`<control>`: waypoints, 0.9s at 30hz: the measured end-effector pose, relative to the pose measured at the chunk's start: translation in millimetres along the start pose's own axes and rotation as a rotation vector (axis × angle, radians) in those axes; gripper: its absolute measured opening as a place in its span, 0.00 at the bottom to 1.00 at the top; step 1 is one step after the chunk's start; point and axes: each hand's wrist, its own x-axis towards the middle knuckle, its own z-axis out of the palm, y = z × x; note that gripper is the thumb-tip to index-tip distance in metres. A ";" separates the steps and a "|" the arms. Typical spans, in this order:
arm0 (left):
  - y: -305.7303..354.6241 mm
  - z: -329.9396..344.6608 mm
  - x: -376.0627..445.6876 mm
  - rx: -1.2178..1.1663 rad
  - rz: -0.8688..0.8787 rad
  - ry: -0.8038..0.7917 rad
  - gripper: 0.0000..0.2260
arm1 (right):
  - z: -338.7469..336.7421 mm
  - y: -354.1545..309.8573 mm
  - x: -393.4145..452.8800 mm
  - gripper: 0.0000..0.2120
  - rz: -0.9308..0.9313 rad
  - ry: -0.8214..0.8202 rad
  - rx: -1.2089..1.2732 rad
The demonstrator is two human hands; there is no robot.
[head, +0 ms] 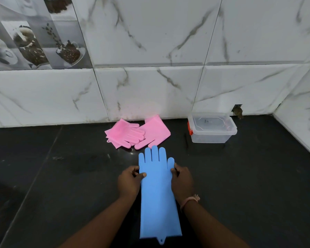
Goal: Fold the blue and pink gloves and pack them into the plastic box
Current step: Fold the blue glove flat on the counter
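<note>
A long blue glove (157, 192) lies flat on the black counter, fingers pointing toward the wall and cuff toward me. It looks like two gloves stacked, but I cannot tell. My left hand (129, 179) pinches its left edge near the palm. My right hand (182, 178) pinches the right edge at the same height. Two pink gloves (136, 134) lie crossed over each other near the wall, just beyond the blue fingertips. The clear plastic box (211, 136) with a red latch stands at the back right, its lid on.
A marble-tiled wall (150, 86) runs along the back of the black counter (61, 176) and turns a corner at the far right. A small hole in the wall (237, 110) sits just behind the box. I wear a pink wristband (190, 200) on my right wrist.
</note>
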 end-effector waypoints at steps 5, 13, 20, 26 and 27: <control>-3.9 1.6 -1.5 0.096 0.061 0.029 0.11 | 0.0 1.2 3.6 0.18 -0.053 -0.019 -0.181; -1.7 15.5 -4.4 0.517 0.511 0.063 0.22 | 17.8 -15.9 -0.7 0.20 -0.403 0.045 -0.503; -18.8 23.8 9.9 0.783 0.641 -0.176 0.28 | 34.7 -9.4 5.7 0.29 -0.542 -0.123 -0.610; -21.9 27.0 20.5 0.849 0.632 -0.180 0.28 | 46.4 -4.2 18.9 0.30 -0.544 -0.181 -0.703; -19.5 26.6 17.8 0.856 0.634 -0.189 0.28 | 44.2 -4.3 17.0 0.30 -0.534 -0.172 -0.714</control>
